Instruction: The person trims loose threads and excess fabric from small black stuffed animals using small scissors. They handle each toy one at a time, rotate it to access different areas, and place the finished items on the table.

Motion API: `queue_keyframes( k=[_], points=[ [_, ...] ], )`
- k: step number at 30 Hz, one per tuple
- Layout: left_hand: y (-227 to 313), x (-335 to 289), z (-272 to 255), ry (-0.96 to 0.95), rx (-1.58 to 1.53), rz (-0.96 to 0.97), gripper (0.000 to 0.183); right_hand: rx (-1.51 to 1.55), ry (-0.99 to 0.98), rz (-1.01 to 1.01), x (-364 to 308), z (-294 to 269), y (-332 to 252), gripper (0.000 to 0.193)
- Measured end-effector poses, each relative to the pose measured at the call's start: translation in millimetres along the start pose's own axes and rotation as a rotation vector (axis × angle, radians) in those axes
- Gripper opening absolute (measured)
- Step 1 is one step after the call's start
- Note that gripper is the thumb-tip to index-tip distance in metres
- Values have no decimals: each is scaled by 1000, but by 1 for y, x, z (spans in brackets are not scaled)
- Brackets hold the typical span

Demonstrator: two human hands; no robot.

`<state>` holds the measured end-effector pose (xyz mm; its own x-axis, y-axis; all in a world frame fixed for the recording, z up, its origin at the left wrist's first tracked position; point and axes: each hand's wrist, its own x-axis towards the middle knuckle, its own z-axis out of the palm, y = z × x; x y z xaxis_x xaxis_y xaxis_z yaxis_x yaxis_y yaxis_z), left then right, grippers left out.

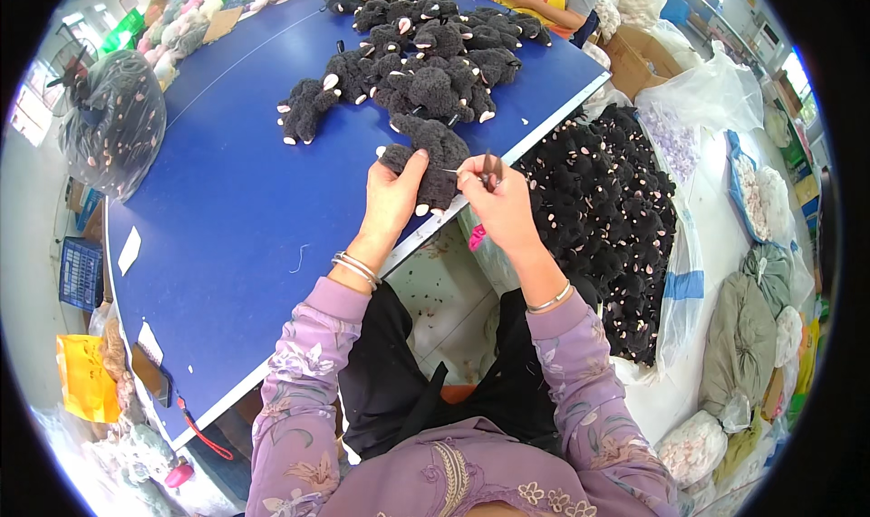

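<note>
Left hand [391, 195] gripped black plush toy [433, 159] at near table [227, 218] edge, fingers wrapped around fuzzy body. Right hand [497, 200] pinched small scissors [490, 167] against toy, fingers closed on handles. Toy judged light, soft, squashy, non-slip; best held by torso. Pile of matching toys [426, 55] lay behind.
</note>
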<state>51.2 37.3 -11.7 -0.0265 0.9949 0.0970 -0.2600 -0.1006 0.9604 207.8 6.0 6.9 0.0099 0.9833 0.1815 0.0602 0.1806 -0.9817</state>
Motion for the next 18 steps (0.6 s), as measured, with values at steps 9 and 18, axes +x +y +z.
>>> queue_keyframes(
  k=[9,18],
  points=[
    [7,0,4,102,-76,21,24,-125,-211,-35,-1,-17,-3,33],
    [9,-4,5,60,52,33,21,-321,-219,-70,-5,-7,-5,36]
  ],
)
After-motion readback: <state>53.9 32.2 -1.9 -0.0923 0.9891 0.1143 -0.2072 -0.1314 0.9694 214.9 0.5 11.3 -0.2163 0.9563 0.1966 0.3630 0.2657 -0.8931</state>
